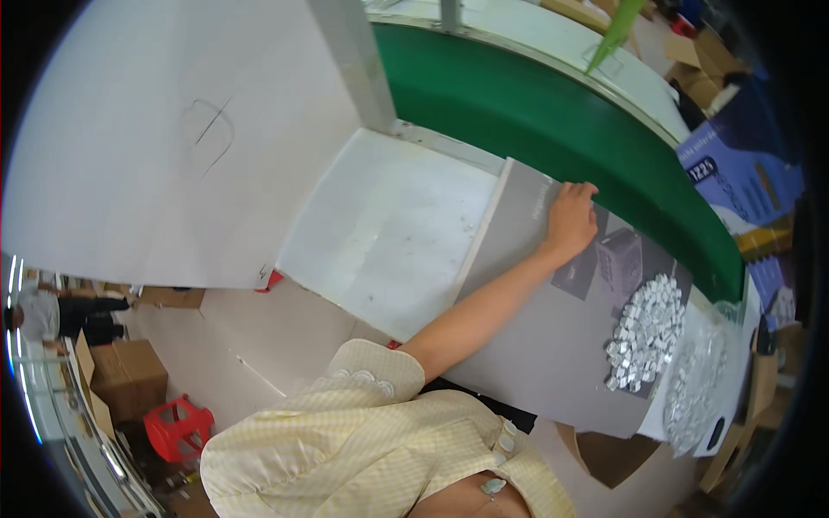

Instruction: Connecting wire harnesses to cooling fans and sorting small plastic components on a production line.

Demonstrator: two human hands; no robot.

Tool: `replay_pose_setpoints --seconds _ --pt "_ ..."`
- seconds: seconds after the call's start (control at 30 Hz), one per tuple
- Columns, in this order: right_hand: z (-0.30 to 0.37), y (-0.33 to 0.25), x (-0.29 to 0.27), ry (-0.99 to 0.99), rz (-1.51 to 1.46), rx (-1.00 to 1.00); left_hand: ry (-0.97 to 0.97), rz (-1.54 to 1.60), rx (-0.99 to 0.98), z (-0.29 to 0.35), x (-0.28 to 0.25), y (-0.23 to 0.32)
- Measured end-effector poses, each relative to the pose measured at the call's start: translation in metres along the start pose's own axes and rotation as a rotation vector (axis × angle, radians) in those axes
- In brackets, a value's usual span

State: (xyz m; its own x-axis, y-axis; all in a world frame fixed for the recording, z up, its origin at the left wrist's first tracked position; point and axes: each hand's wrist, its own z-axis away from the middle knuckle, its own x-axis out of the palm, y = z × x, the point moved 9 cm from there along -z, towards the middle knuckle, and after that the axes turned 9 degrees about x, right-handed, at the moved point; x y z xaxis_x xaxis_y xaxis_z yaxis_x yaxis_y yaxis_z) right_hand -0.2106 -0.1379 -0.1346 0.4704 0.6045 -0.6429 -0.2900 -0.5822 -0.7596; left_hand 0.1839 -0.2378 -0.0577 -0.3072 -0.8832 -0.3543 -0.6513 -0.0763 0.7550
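Observation:
My left hand (573,221) reaches across a grey printed board (518,332) to its far edge, beside a green panel. Its fingers curl over that edge and seem to grip it. The board lies flat on a white table (393,237), covering the right part of it. On the board's right end sits a heap of small, shiny silver-white cubes (646,332). Right of the heap lies a clear plastic bag (695,384), apparently with more such pieces. My right hand is out of view.
The curved green panel (518,104) runs along the table's far side. A large white panel (173,147) rises at the left. Blue-purple boxes (743,173) stand at the right. A red stool (179,427), cardboard boxes (129,375) and another person (65,315) are at the far left.

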Motion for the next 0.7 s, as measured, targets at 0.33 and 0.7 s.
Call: replay_pose_setpoints --seconds 0.33,0.7 --pt "-0.061 0.030 0.026 -0.182 -0.071 -0.034 -0.029 0.031 -0.024 0.001 0.004 -0.010" --pt "-0.111 0.052 0.048 -0.323 -0.100 -0.005 -0.012 0.038 -0.012 0.002 0.011 -0.007"
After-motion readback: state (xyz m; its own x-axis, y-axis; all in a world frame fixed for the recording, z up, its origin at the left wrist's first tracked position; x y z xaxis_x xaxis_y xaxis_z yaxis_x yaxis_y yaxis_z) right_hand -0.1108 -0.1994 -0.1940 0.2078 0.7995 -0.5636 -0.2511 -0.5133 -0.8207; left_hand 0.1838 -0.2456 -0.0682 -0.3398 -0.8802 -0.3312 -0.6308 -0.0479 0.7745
